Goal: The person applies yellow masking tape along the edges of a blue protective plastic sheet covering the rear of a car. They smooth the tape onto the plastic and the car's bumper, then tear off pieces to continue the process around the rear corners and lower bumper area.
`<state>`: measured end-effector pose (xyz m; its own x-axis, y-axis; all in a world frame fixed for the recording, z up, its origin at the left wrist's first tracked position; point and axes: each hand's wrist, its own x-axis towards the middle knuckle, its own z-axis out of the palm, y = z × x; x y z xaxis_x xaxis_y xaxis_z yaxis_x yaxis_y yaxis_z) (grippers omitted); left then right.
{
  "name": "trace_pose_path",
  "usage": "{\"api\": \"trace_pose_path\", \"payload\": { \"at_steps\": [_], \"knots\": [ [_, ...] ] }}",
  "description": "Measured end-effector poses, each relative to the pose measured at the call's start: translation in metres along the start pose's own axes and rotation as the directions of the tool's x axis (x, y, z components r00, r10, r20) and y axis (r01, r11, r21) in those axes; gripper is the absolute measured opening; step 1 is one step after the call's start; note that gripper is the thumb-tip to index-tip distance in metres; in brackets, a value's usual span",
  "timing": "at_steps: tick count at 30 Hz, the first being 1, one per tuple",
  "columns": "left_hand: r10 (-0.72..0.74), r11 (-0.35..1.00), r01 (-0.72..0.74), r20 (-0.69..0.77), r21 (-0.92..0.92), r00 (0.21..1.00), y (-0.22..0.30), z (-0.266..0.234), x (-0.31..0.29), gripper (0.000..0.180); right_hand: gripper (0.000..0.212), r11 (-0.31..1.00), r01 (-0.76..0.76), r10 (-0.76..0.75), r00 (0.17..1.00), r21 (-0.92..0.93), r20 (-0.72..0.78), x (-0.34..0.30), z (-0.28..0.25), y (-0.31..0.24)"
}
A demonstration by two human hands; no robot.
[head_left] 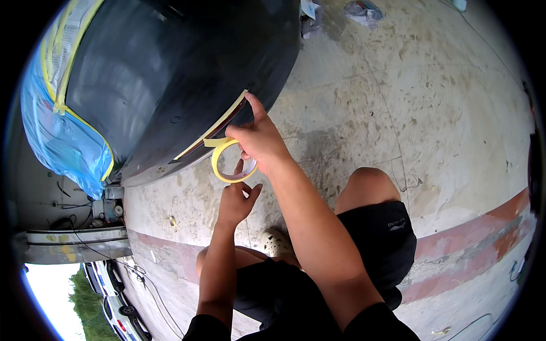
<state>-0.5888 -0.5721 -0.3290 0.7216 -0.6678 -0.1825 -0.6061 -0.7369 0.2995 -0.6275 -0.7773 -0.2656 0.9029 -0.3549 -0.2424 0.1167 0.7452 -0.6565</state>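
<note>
A dark car bumper [165,91] curves across the upper left. Along the narrow dark red strip [223,123] low on it runs a length of yellow masking tape [199,140]. My right hand [263,141] holds a roll of yellow masking tape [217,166] between thumb and curled fingers, its loose end sticking out to the left. The right index fingertip presses at the upper end of the taped length. Just below the roll is my left hand [234,203], thumb and fingers apart. Its index finger reaches up at the roll's opening; whether it touches is unclear.
Blue plastic sheeting [62,136] edged with yellow tape covers the car's left part. Crumpled paper [364,12] lies on the stained concrete floor [352,108]. A cable [149,287] trails at lower left, near parked cars [116,301] outside. My knees are close below the hands.
</note>
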Motion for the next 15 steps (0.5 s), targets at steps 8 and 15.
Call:
{"api": "trace_pose_path", "payload": {
  "at_steps": [8, 15],
  "knots": [
    [-0.02, 0.997, 0.017, -0.041, -0.081, 0.999, 0.019, -0.001, -0.004, 0.055, 0.096, 0.865, 0.257, -0.272, 0.962, -0.432, 0.027, 0.02, -0.021, 0.033],
    [0.083, 0.997, -0.083, -0.007, 0.006, 0.997, -0.003, 0.004, -0.003, 0.08, 0.099, 0.848, 0.267, -0.294, 0.956, -0.458, 0.012, 0.011, -0.006, 0.037]
  ]
}}
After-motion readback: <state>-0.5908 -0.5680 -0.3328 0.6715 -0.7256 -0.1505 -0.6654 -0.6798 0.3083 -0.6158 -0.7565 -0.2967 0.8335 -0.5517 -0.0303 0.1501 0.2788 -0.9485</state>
